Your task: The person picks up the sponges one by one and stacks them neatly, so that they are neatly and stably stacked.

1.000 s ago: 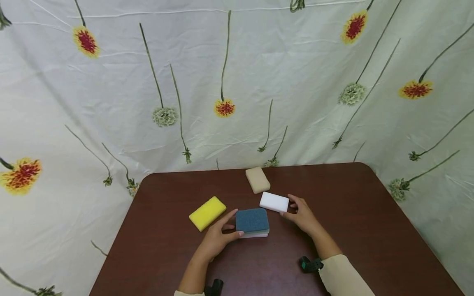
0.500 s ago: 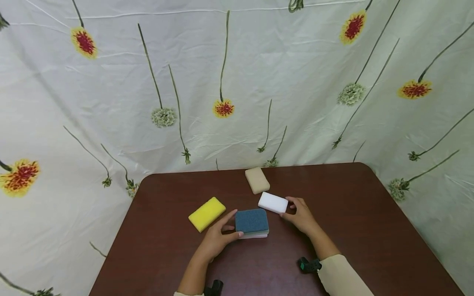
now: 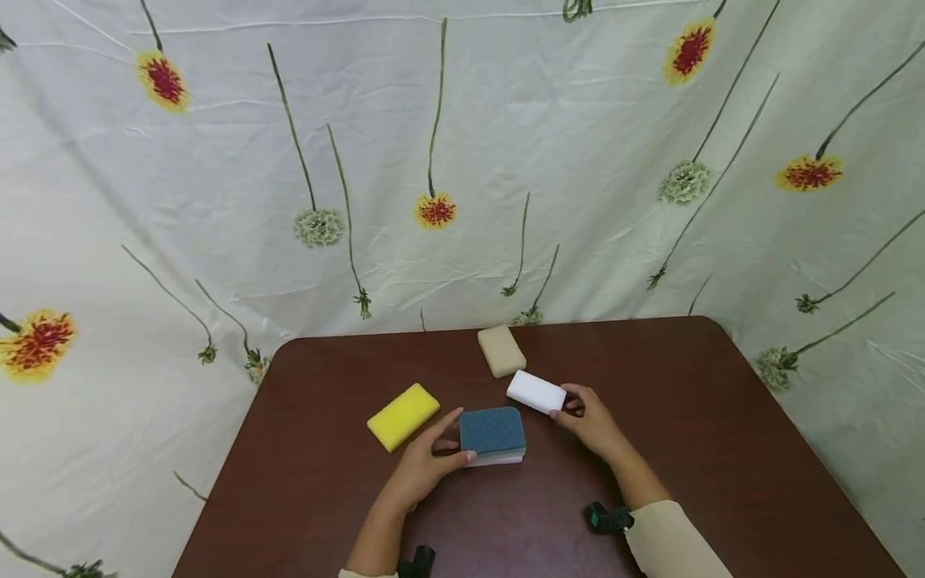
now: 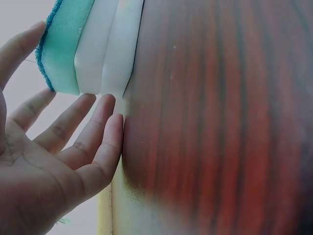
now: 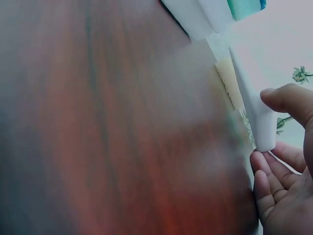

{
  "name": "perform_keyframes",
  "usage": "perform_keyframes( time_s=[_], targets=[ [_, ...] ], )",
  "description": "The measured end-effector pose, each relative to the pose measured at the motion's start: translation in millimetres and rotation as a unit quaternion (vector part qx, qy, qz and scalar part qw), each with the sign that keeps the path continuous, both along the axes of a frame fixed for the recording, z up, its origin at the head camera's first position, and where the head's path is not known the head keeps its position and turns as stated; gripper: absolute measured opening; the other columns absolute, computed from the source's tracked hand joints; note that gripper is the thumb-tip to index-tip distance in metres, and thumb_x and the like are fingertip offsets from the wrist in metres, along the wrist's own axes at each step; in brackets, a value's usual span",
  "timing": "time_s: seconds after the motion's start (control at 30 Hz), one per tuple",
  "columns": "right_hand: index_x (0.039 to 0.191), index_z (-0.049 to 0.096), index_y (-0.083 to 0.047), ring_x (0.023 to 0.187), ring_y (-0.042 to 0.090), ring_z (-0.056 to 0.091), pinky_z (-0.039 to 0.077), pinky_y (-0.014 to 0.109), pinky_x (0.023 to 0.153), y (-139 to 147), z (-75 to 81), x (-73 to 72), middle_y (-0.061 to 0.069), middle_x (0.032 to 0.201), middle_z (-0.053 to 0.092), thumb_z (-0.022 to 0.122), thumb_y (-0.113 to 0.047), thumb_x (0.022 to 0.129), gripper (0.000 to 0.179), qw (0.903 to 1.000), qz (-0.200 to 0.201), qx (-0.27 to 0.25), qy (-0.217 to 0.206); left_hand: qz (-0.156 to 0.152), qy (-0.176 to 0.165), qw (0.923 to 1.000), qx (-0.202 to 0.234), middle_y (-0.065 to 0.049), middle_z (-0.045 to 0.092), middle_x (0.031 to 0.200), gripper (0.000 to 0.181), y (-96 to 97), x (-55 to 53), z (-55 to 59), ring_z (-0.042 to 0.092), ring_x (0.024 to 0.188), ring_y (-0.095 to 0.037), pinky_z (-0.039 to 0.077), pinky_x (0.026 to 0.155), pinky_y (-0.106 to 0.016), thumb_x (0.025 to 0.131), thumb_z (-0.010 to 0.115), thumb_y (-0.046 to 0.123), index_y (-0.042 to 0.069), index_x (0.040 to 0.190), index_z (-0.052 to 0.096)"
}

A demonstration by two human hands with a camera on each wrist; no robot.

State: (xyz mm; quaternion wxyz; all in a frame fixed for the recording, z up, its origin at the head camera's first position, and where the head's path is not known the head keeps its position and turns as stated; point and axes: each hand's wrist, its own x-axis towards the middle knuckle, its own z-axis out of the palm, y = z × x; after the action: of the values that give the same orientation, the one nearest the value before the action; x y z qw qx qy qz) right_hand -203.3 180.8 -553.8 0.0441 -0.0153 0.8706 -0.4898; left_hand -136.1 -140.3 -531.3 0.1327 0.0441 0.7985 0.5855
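Observation:
In the head view, a stack near the middle of the table has a blue-topped scrub sponge [image 3: 493,431] uppermost. Two white sponges [image 4: 101,49] lie under its green foam, as the left wrist view shows. My left hand [image 3: 421,466] rests at the stack's left end, its thumb and fingertips touching the edges, the fingers only slightly bent. Behind and to the right, my right hand [image 3: 591,421] pinches another white sponge [image 3: 535,391] by its right end. Thumb and fingers meet it on opposite sides in the right wrist view. Whether it is clear of the tabletop, I cannot tell.
A yellow sponge [image 3: 403,417] lies left of the stack, close to my left hand. Behind the held white sponge sits a beige sponge [image 3: 502,351] near the far edge of the brown table [image 3: 650,361]. A flowered cloth [image 3: 462,120] hangs beyond.
The white sponge in my right hand shifts slightly left, then back right, and its angle turns a little. My left hand and the stack stay in place.

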Motion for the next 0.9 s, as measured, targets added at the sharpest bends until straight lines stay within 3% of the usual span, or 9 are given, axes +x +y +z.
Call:
perform_keyframes(
  time_s=[0.23, 0.43, 0.6, 0.73, 0.9],
  targets=[
    [0.148, 0.049, -0.01, 0.118, 0.03, 0.058, 0.049, 0.042, 0.097, 1, 1.5, 5.1, 0.016, 0.139, 0.052, 0.075, -0.026, 0.093, 0.063, 0.9991, -0.012, -0.041, 0.0, 0.006, -0.001, 1.0, 0.007, -0.007, 0.039, 0.16, 0.075, 0.0, 0.0, 0.2, 0.054, 0.131, -0.033, 0.054, 0.094, -0.047, 0.088, 0.078, 0.04, 0.036, 0.154, 0.042],
    [0.15, 0.047, -0.012, 0.12, 0.033, 0.059, 0.053, 0.038, 0.093, -2, 5.1, 12.3, 0.015, 0.142, 0.05, 0.075, -0.025, 0.093, 0.065, 0.9963, -0.015, -0.085, -0.002, 0.017, 0.01, 0.9998, 0.003, -0.009, 0.042, 0.158, 0.077, 1.5, -1.6, 0.2, 0.054, 0.133, -0.034, 0.054, 0.094, -0.046, 0.087, 0.08, 0.041, 0.032, 0.154, 0.043],
    [0.152, 0.045, -0.011, 0.122, 0.034, 0.059, 0.054, 0.029, 0.09, -6, 11.8, 18.5, 0.015, 0.145, 0.048, 0.074, -0.021, 0.094, 0.066, 0.993, -0.012, -0.118, 0.003, 0.02, 0.024, 0.9995, 0.002, -0.009, 0.042, 0.159, 0.076, 3.9, -1.6, 0.6, 0.049, 0.139, -0.037, 0.047, 0.105, -0.056, 0.087, 0.08, 0.04, 0.03, 0.154, 0.044],
    [0.152, 0.045, -0.011, 0.123, 0.033, 0.059, 0.052, 0.021, 0.088, -10, 19.2, 23.0, 0.014, 0.146, 0.048, 0.074, -0.018, 0.093, 0.066, 0.9918, -0.006, -0.127, 0.01, 0.018, 0.028, 0.9994, -0.005, -0.008, 0.039, 0.161, 0.076, 5.9, -1.3, 0.6, 0.046, 0.142, -0.036, 0.039, 0.111, -0.061, 0.088, 0.079, 0.04, 0.028, 0.154, 0.044],
    [0.149, 0.049, -0.012, 0.124, 0.032, 0.059, 0.049, 0.018, 0.091, -15, 25.2, 27.2, 0.014, 0.143, 0.051, 0.076, -0.016, 0.091, 0.065, 0.9912, 0.0, -0.13, 0.025, 0.019, 0.026, 0.9995, -0.005, -0.01, 0.04, 0.16, 0.075, 7.8, -1.6, -0.7, 0.047, 0.141, -0.036, 0.042, 0.11, -0.059, 0.088, 0.079, 0.039, 0.028, 0.153, 0.045]
  ],
)
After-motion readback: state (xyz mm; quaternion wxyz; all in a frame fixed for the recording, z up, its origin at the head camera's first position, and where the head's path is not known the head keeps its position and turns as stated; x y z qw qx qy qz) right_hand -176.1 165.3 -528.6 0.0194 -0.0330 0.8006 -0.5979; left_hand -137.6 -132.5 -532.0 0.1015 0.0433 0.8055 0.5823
